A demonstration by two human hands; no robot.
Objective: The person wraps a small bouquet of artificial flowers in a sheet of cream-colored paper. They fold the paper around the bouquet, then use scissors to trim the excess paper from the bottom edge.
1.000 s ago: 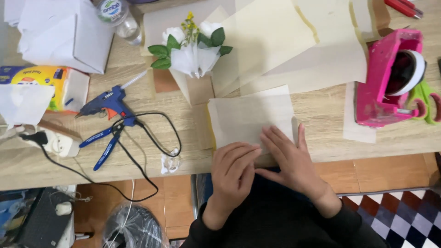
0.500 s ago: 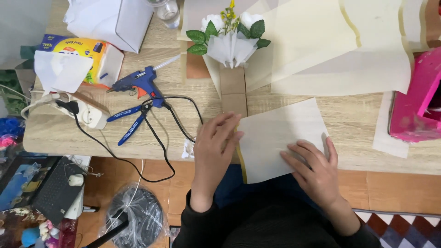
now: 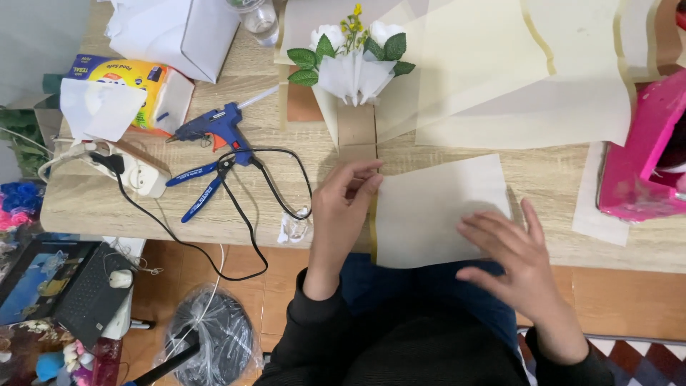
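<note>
Left hand (image 3: pixel 343 207) edging cream sheet (image 3: pixel 436 211), right hand (image 3: pixel 511 250) flat

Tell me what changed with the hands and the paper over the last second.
The hands have spread apart: a second ago both pressed side by side on the cream rectangular paper sheet. Now the left hand is at the sheet's left edge and the right hand lies open on its lower right corner. The sheet now hangs over the table edge. The blue glue gun and white paper-wrapped bouquet stayed put.
</note>
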